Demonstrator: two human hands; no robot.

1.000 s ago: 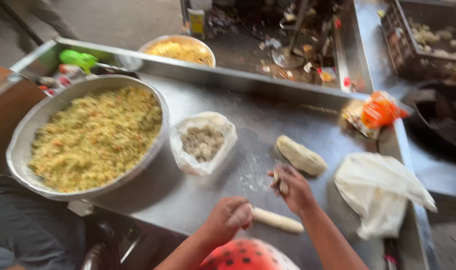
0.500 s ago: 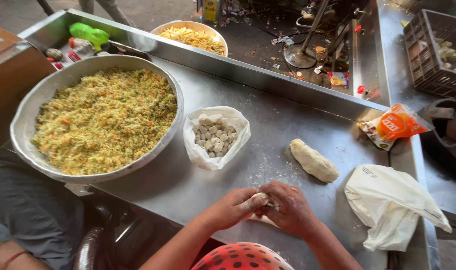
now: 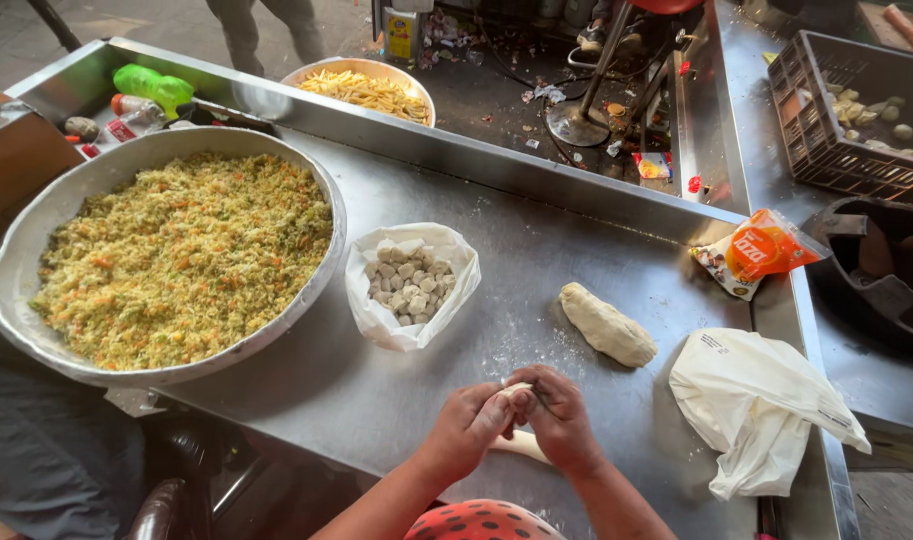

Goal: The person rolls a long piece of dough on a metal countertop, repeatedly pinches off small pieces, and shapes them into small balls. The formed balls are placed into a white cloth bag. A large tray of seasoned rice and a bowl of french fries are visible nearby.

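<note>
Both my hands meet low over the steel table, near its front edge. My left hand and my right hand pinch a small piece of pale dough between their fingertips. A thin rolled rope of dough lies on the table beneath them, mostly hidden. A thicker dough lump rests a little beyond my right hand. An open white bag of small dough cubes stands to the far left of my hands.
A wide metal bowl of yellow shredded filling fills the left. A crumpled white plastic bag and an orange snack packet lie right. Behind the raised table rim are a bowl of yellow strips, a green bottle and a dark crate.
One second ago my hands were apart, the left on the dough rope and the right lifted with a piece. They have come together on a small piece. The view shifted slightly.
</note>
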